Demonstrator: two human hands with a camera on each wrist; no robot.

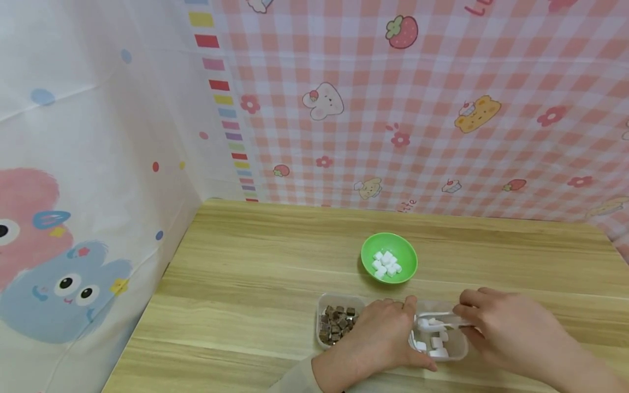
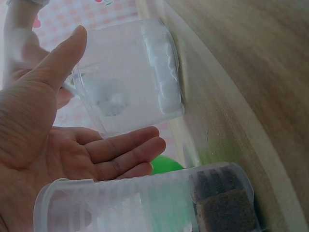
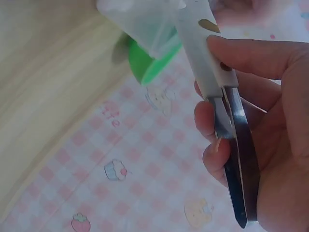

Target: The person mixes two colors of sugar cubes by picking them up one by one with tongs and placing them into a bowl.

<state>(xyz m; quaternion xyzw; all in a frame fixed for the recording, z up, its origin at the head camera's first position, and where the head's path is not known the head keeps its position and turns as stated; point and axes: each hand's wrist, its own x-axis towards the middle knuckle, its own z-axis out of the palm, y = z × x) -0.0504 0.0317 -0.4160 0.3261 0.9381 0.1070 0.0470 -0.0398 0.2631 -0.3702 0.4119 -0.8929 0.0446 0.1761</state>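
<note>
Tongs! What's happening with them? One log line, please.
right hand: grips tongs; left hand: at clear box; white cubes: in clear box, green bowl; brown cubes: in second box

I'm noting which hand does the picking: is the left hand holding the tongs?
No: the right hand grips the tongs, while the left hand is at the clear container of white cubes.
</note>
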